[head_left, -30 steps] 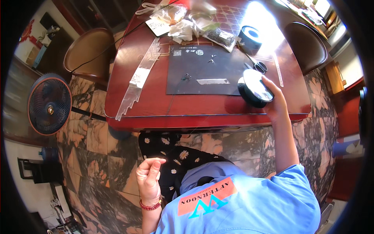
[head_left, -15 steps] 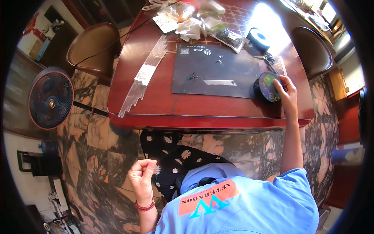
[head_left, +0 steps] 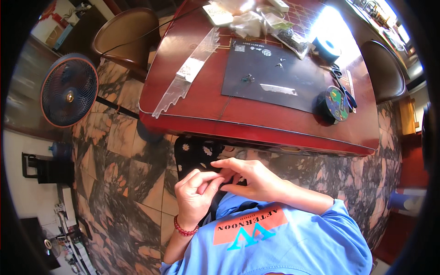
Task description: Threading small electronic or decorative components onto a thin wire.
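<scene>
Above my lap, my left hand [head_left: 198, 191] and my right hand [head_left: 256, 179] meet at the fingertips. The left thumb and fingers are pinched together; whatever is between them is too small to make out. My right hand reaches over from the other side with forefinger and thumb stretched apart, its other fingers partly hidden behind the left fingertips. On the table's right side stands a dark round spool [head_left: 337, 104] with a colourful label, touched by neither hand. Left of it, a dark mat [head_left: 270, 75] carries a clear strip [head_left: 278, 89] and small metal pieces [head_left: 248, 79].
Black-handled scissors [head_left: 337, 72] lie behind the spool near a blue-and-white tape roll [head_left: 327, 48]. Plastic bags [head_left: 250, 24] crowd the far side. A long clear notched plastic strip [head_left: 183, 82] lies left of the mat. A fan [head_left: 69, 94] stands left of the red table [head_left: 158, 94].
My right hand has let go of the spool and come down to my left hand. My left hand has moved right and up a little. The view has shifted slightly.
</scene>
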Motion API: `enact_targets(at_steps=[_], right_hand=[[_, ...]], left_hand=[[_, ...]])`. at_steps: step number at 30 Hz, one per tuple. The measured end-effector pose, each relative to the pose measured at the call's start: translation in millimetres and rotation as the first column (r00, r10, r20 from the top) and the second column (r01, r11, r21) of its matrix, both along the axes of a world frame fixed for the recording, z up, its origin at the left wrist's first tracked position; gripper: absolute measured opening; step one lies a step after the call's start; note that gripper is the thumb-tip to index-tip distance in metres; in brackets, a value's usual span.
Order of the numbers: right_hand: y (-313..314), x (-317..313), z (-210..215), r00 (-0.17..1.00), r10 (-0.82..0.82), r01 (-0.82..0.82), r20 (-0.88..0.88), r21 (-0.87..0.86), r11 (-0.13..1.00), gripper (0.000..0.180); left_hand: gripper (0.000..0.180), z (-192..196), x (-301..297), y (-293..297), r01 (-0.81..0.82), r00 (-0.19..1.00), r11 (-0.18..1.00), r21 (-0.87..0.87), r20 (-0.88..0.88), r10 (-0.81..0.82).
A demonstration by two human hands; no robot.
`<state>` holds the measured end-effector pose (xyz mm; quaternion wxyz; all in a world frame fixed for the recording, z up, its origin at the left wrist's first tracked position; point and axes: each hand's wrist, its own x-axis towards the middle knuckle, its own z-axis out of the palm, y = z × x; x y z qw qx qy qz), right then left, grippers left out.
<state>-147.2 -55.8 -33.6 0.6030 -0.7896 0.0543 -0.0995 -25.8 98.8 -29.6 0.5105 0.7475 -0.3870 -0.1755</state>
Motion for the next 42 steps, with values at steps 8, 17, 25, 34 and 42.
enact_targets(at_steps=[8,17,25,34,42], right_hand=[[-11,-4,-2,0.988,-0.098,0.12,0.116,-0.203,0.972,0.01],[-32,-33,1,0.949,-0.313,0.309,0.028,-0.257,0.916,0.01],[-45,-53,-10,0.896,-0.443,0.431,0.041,-0.329,0.84,0.01],[-53,-68,-8,0.856,-0.517,0.47,-0.019,-0.389,0.793,0.009],[-48,-46,14,0.895,-0.377,0.445,0.237,-0.481,0.755,0.008]], left_hand=[[0.009,-3,15,20,-0.096,0.994,0.995,0.021,-0.056,0.097],[0.006,-8,51,42,-0.251,0.964,0.967,-0.037,-0.103,0.247],[0.006,-11,61,55,-0.358,0.931,0.932,-0.054,-0.101,0.352],[0.006,-10,64,62,-0.395,0.913,0.913,-0.096,-0.148,0.38],[0.011,0,38,36,-0.184,0.981,0.982,0.04,0.069,0.181]])
